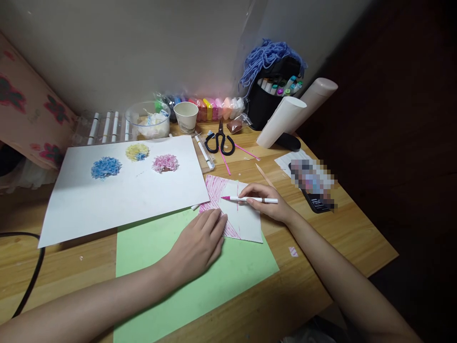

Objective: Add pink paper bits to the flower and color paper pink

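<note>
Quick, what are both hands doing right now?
Left hand: open, palm down, resting on the pink-striped paper; no held thing shows.
Right hand: closed around a pink-tipped marker.

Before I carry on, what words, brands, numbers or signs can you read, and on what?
None is readable.
Pink-tipped marker: no lettering I can make out.
Cup: faint print near the base, too small.
Phone: screen marks, partly pixelated, too blurred.
Flowered pink cover: faint marks, too blurred.
</note>
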### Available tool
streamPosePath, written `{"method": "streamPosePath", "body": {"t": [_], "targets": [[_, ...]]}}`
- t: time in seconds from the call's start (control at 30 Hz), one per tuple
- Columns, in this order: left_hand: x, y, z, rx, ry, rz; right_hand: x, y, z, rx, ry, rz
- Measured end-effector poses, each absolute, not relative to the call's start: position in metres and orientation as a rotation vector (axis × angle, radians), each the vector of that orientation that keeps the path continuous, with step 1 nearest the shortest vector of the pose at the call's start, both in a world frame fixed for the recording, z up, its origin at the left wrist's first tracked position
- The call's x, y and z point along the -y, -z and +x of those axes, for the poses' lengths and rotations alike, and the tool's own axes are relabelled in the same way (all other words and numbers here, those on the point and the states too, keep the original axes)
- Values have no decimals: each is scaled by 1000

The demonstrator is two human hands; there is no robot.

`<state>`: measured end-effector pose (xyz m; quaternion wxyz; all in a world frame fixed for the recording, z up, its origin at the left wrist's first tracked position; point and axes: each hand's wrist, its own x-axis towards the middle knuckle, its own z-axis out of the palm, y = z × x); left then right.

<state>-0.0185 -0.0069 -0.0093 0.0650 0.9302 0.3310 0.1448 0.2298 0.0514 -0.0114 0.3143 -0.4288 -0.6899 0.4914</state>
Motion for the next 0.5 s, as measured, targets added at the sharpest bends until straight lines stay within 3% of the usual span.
{"method": "streamPosePath", "body": {"t": [0.5], "targets": [[6, 11, -19, -976, -425, 2854, -52, 15, 233, 1974, -1315, -1082]]}}
